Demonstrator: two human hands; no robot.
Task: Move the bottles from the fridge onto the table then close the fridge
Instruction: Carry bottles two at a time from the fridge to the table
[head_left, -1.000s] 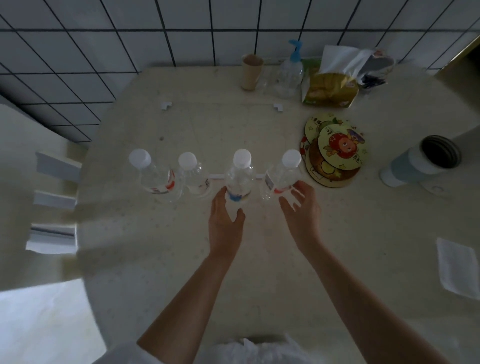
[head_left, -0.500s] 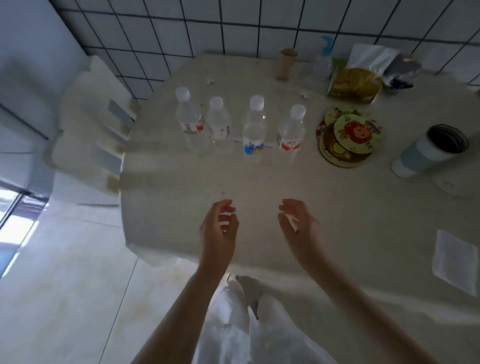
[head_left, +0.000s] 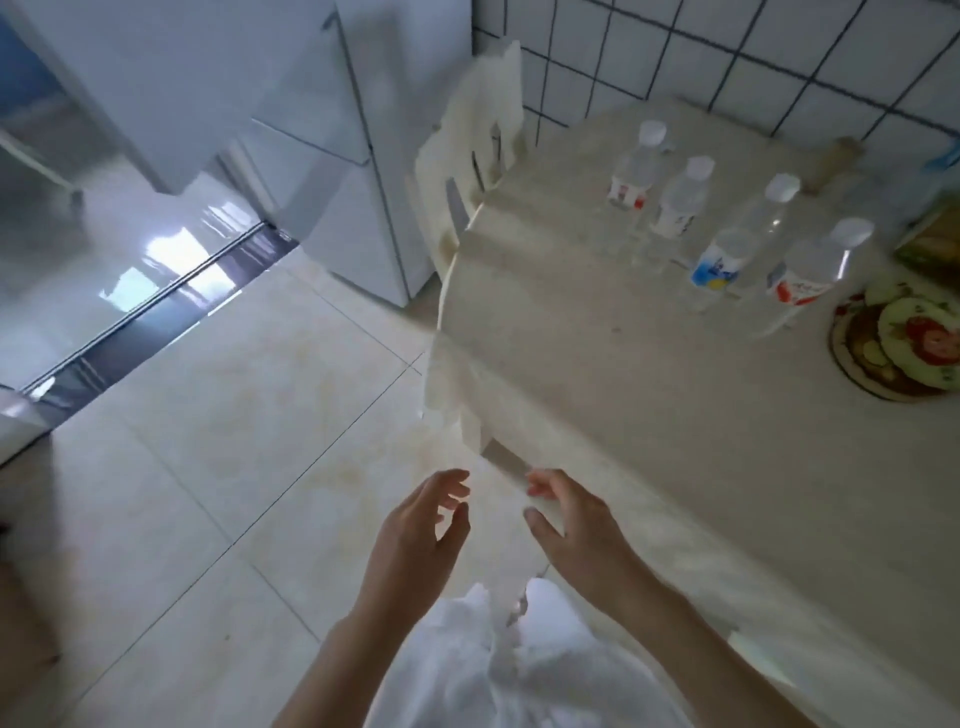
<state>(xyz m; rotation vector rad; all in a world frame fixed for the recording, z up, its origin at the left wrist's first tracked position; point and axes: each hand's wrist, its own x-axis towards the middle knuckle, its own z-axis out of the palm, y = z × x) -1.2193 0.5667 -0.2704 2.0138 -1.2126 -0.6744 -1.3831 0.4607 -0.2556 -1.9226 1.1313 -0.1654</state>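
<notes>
- Head view: four clear plastic water bottles with white caps (head_left: 732, 218) stood upright in a row on the pale speckled bench (head_left: 649, 389), near its far side by the white tiled wall (head_left: 727, 47), well apart from both hands.
- The left hand (head_left: 415, 530) and the right hand (head_left: 576, 519) hung side by side off the near edge of the bench, fingers loosely curled and parted, holding nothing.
- The tall white fridge (head_left: 358, 156) lay ahead and to the left of the hands, across the glossy cream floor tiles (head_left: 234, 415), beyond the cream slatted chair back (head_left: 483, 135) at the bench's left end.
- The fridge's long axis ran upright; its seams and door edge ran roughly vertical in the frame. Whether a door stood ajar could not be told from this blurred frame.
- With every visible bottle on the bench, the step left was probably closing the fridge. The left hand sat on the fridge's side and was slightly nearer, so it looked the likelier one to reach the door.
</notes>
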